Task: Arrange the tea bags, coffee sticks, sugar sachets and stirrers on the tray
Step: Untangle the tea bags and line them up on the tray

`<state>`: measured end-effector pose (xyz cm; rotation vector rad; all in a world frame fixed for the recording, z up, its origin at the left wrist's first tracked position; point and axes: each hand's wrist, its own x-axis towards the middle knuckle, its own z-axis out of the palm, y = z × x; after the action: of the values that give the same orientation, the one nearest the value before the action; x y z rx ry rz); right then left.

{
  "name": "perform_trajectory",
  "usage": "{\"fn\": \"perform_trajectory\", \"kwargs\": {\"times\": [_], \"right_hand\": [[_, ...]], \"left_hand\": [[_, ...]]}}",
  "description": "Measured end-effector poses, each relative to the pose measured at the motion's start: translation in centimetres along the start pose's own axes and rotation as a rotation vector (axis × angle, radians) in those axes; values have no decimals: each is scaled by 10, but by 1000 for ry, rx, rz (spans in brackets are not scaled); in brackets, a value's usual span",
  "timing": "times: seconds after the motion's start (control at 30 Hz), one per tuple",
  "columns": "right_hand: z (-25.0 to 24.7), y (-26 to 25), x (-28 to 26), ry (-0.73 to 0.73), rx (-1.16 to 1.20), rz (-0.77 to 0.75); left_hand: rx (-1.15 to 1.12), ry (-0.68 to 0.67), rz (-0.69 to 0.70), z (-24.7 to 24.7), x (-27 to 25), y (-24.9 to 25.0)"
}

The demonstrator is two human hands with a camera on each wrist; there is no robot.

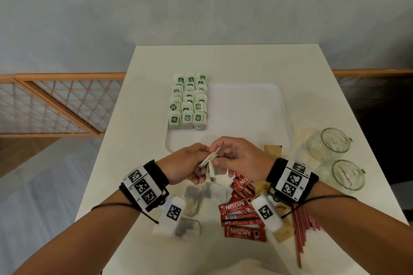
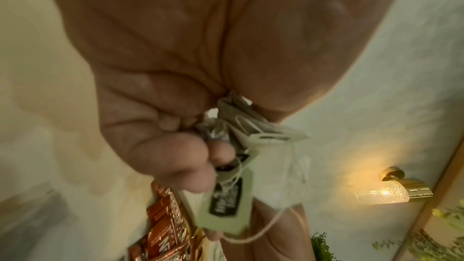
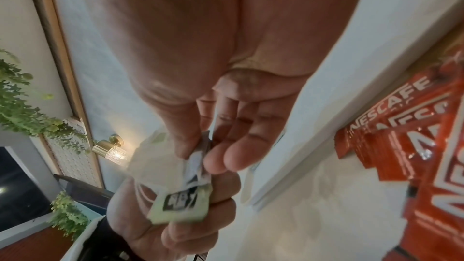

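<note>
Table: a white rectangular table [image 1: 223, 62] seen from above, reaching away from the person.
Tray: a white rounded-corner plastic tray [image 1: 245, 107] lies flat at the table's middle.
Arranged tea bags: pale paper tea bags with green and black tags [image 1: 189, 102] stand in three neat rows on the tray's left part.
Left hand: the left hand [image 1: 185, 163] is raised above the table's near half, fingers curled round a small bundle of tea bags with strings and green tags [image 2: 227, 203]; the bundle's exact count cannot be told.
Right hand: the right hand [image 1: 241, 157] meets the left, thumb and fingertips pinching the same bundle at its upper end.
Loose tea bags: a few pale tea bags showing dark leaf [image 1: 201, 194] lie scattered on the table below the hands.
Coffee sticks: red foil coffee sticks with white lettering [image 1: 242, 219] lie in a loose heap just right of the loose tea bags, off the tray.
Sugar sachets: brown paper sachets [image 1: 273, 149] lie beside the tray's near right corner and under the right wrist.
Stirrers: thin red stirrers [image 1: 300, 230] lie fanned at the table's near right edge.
Glasses: two clear ribbed glass cups [image 1: 330, 145] lie on their sides, right of the tray.
Wrists: both wear black bands with black-and-white square markers [image 1: 143, 186].
</note>
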<state>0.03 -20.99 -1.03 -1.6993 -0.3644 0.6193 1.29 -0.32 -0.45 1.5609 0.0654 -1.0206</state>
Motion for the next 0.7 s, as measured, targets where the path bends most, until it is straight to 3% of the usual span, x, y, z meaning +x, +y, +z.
{"fn": "perform_trajectory", "kwargs": {"times": [0.1,0.27,0.47,0.6,0.7], "right_hand": [[-1,4,1,53,-3,-12],[0,5,3,88,67,25],[-1,2,9,123,204,125],[-2,2,10,109,322,197],[-1,1,9,53,329,206]], "left_hand": [[5,100,24,3,1,-1],[147,257,282,-1,2,-1],[71,133,286,1,-10,6],[162,-18,406,-4,-15,2],[130,-50,437,-4,-12,-1]]}}
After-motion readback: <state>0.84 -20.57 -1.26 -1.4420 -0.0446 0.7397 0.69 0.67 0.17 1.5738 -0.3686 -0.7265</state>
